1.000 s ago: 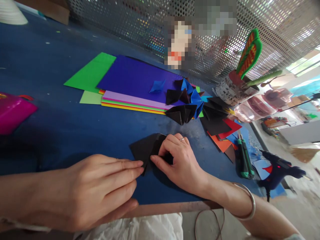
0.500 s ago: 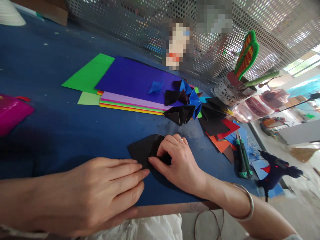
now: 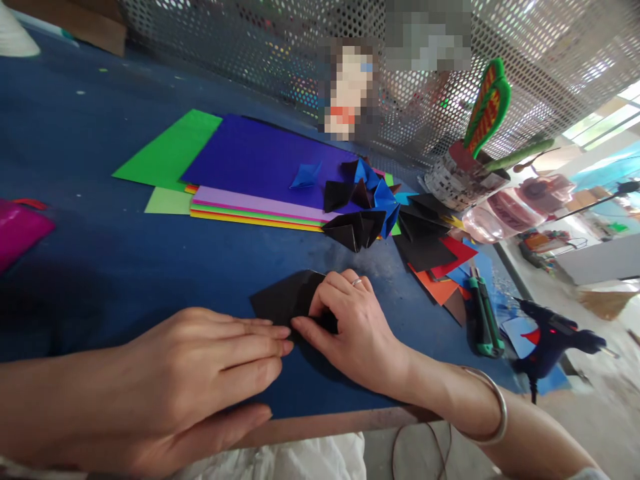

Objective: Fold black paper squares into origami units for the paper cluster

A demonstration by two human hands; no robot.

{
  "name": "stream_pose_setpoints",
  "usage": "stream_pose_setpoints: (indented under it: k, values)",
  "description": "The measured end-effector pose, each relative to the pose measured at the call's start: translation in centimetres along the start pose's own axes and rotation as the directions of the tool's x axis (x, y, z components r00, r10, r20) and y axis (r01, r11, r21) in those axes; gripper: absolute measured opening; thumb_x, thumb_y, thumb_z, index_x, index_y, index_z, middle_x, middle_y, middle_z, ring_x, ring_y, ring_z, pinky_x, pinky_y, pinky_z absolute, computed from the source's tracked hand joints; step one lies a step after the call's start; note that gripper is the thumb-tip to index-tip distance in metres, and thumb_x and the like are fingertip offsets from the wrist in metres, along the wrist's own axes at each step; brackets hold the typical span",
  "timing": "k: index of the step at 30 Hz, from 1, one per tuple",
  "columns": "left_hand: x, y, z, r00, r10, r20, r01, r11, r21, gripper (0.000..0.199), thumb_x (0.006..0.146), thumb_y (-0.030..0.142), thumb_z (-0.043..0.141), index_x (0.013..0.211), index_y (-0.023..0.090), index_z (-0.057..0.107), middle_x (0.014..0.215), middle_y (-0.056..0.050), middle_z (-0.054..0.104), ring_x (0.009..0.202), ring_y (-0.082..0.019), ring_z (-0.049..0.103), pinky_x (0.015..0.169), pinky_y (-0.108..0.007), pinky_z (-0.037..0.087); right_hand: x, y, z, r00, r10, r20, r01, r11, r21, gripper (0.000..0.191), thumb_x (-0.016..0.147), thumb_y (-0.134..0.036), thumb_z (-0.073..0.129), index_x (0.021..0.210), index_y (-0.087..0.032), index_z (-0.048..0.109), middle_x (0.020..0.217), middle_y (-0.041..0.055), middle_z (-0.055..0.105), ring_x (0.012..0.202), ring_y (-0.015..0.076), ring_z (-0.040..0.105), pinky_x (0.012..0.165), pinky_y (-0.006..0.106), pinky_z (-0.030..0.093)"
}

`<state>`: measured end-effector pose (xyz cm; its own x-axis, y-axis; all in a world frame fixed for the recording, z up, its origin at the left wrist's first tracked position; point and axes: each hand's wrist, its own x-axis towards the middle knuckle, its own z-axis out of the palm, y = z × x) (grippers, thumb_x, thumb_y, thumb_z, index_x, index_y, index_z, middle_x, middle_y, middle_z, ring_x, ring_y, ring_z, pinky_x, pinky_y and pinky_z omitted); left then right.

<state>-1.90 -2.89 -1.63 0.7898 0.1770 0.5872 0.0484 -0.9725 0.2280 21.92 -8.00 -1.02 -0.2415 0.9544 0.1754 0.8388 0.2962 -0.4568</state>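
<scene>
A piece of black paper [image 3: 280, 298] lies on the blue table near its front edge, its right part bent up. My right hand [image 3: 353, 323] pinches that raised part between thumb and curled fingers. Stretched out flat, my left hand [image 3: 220, 373] rests its fingertips at the paper's lower edge, with the thumb apart from the other fingers. The fingers of both hands hide part of the paper. Beyond my right hand stand folded black paper pieces [image 3: 356, 230] and folded blue paper pieces [image 3: 385, 199].
Behind lies a stack of coloured sheets [image 3: 260, 147]. To the right are paper scraps [image 3: 430, 250], a green utility knife [image 3: 484, 320] and a glue gun [image 3: 555, 337]. A pot [image 3: 455, 177] stands by the perforated metal panel [image 3: 280, 53]. A magenta item [image 3: 23, 230] is at left.
My left thumb has spread away from the fingers. My right hand keeps its pinch on the black paper. The whole view has shifted slightly.
</scene>
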Motion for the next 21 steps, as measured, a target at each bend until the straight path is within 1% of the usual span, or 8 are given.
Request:
stream_pose_setpoints:
  k: [4, 8, 12, 16, 21]
  values:
    - [0.21, -0.11, -0.61, 0.999, 0.036, 0.023, -0.036, 0.999, 0.003, 0.042, 0.121, 0.028, 0.036, 0.115, 0.02, 0.077, 0.106, 0.0, 0.091, 0.106, -0.014, 0.086, 0.092, -0.023, 0.068, 0.07, -0.08, -0.03, 1.0, 0.005, -0.001, -0.005, 1.0, 0.002, 0.031, 0.095, -0.024, 0.084, 0.076, -0.022, 0.06, 0.084, 0.0, 0.069, 0.083, 0.0196, 0.057, 0.078, 0.036, 0.034]
    - [0.11, -0.29, -0.95, 0.996, 0.072, 0.051, -0.072, 0.997, -0.015, 0.038, 0.118, 0.024, 0.041, 0.112, 0.018, 0.078, 0.112, -0.003, 0.091, 0.109, -0.017, 0.086, 0.095, -0.024, 0.069, 0.09, -0.14, 0.0, 1.0, 0.004, -0.001, -0.004, 1.0, -0.002, 0.033, 0.096, -0.024, 0.083, 0.075, -0.022, 0.058, 0.083, -0.0004, 0.068, 0.082, 0.0193, 0.057, 0.077, 0.036, 0.034]
    - [0.09, -0.36, -0.93, 0.995, 0.063, 0.074, -0.063, 0.998, -0.013, 0.037, 0.115, 0.024, 0.045, 0.11, 0.019, 0.081, 0.115, -0.004, 0.09, 0.109, -0.019, 0.086, 0.095, -0.025, 0.07, 0.09, -0.21, 0.01, 1.0, 0.011, 0.005, -0.011, 1.0, -0.013, 0.033, 0.096, -0.025, 0.084, 0.075, -0.022, 0.058, 0.082, -0.0006, 0.068, 0.082, 0.0193, 0.057, 0.077, 0.036, 0.035]
    - [0.03, -0.33, -0.72, 0.996, 0.053, 0.068, -0.054, 0.999, 0.009, 0.041, 0.118, 0.026, 0.04, 0.11, 0.019, 0.079, 0.111, -0.003, 0.091, 0.108, -0.018, 0.086, 0.096, -0.025, 0.069, 0.16, -0.17, -0.25, 1.0, 0.014, 0.019, -0.013, 0.999, -0.036, 0.035, 0.095, -0.028, 0.086, 0.074, -0.022, 0.058, 0.082, -0.0003, 0.067, 0.083, 0.0199, 0.058, 0.078, 0.036, 0.036]
    - [-0.33, -0.29, -0.2, 1.0, 0.028, 0.014, -0.028, 0.999, -0.017, 0.039, 0.117, 0.027, 0.04, 0.114, 0.019, 0.078, 0.112, -0.004, 0.091, 0.107, -0.019, 0.087, 0.092, -0.028, 0.07, 0.23, 0.02, -0.49, 1.0, 0.021, 0.018, -0.02, 0.998, -0.065, 0.038, 0.093, -0.034, 0.09, 0.074, -0.022, 0.059, 0.082, 0.0001, 0.066, 0.086, 0.0213, 0.058, 0.078, 0.036, 0.036]
